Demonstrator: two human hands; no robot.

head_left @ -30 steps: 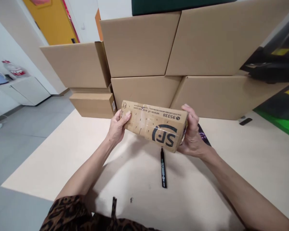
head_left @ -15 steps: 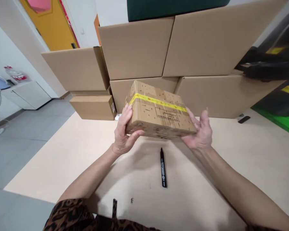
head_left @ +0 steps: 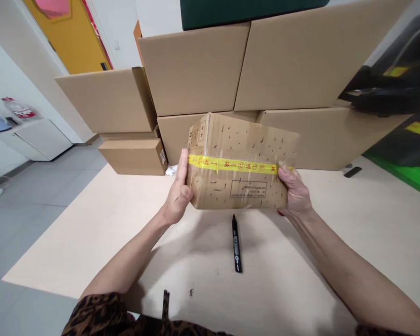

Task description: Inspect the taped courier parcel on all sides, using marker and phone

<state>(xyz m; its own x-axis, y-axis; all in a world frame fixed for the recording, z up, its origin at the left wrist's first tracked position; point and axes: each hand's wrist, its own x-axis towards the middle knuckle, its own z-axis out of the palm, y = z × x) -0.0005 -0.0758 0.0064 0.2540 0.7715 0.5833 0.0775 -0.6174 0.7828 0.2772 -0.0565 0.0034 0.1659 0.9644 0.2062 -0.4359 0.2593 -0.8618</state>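
A brown cardboard box point(head_left: 245, 144) with yellow printed tape across it and small dark marks is held up above the pale table point(head_left: 203, 261). My left hand point(head_left: 178, 193) presses on its left end, fingers along the side. At the right end, my right hand point(head_left: 296, 191) grips the box with its thumb on the taped face. The fingers behind the box are partly hidden. Below the box, a black marker point(head_left: 236, 245) lies on the table, touched by neither hand.
Large cardboard boxes point(head_left: 196, 70) are stacked along the back of the table. A smaller carton point(head_left: 133, 156) stands at back left. A dark flat object point(head_left: 353, 172) lies at right, near a black bag point(head_left: 395, 88). White crumpled material point(head_left: 171, 170) sits beside the carton.
The box has tilted so its broad taped face turns more toward me. My right hand has closed on its right end, with the thumb now over the face.
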